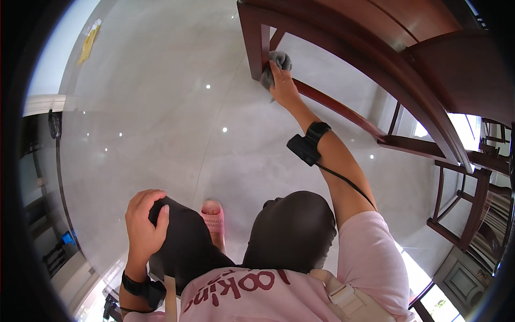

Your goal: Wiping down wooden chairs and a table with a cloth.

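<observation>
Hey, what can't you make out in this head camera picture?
All in the head view:
1. Some fingers of the right hand: hidden by the hand itself and the gray cloth.
2. The second foot: one pink slipper shows; the legs probably block the other.
3. The rest of the dark wooden furniture: cut off by the upper edge.
4. The yellow item: too small to identify.

Place: apparently a home; the exact room is staying unclear.
Big wooden piece (365,48): dark red furniture is filling the upper right.
Chair (475,212): dark wood is standing at the right edge.
Floor (150,118): glossy pale grey is stretching across the middle.
Slipper (214,220): pink house footwear is showing below centre.
</observation>
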Tool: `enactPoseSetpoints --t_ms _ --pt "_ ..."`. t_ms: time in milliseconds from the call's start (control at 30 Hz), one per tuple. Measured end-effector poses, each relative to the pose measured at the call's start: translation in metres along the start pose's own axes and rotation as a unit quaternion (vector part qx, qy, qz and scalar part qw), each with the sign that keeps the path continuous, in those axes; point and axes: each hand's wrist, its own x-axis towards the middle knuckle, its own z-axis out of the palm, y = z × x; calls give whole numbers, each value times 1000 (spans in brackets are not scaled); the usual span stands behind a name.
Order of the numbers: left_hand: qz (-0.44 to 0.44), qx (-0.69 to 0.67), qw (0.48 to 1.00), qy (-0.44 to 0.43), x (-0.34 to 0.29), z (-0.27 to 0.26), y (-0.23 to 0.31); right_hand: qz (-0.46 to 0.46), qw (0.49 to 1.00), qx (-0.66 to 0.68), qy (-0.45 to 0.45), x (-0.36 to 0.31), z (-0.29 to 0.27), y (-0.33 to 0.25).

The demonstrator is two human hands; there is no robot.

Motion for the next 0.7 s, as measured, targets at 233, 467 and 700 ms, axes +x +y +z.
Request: enactPoseSetpoints --t_ms 233,467,700 --pt "7 -5 1000 -15 11 0 -4 -87 960 -265 4 -86 -97 60" --pt "49 -31 998 -39 25 6 -1 139 946 -218 195 -133 -182 112" --pt "51 -28 997 -48 18 11 -1 -47 976 -202 -69 -65 -88 55"
